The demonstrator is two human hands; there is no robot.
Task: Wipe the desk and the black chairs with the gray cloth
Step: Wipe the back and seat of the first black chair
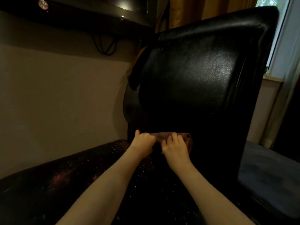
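Observation:
A black padded chair (203, 70) fills the middle and right of the head view, its tall backrest facing me. At the foot of that backrest lies the gray cloth (186, 138), bunched into a low roll. My left hand (143, 143) grips the cloth's left end with curled fingers. Beside it, my right hand (176, 146) holds the cloth with fingers curled over its top. Both forearms reach in from the bottom edge. The dark desk edge (73, 15) runs across the top left, seen from below.
A dark speckled surface (65, 176) stretches below my arms at the left. A pale wall (56, 95) stands behind it, with black cables (105, 46) hanging under the desk. A blue cushion (267, 176) lies at the right, beneath a window (279, 30) and curtain.

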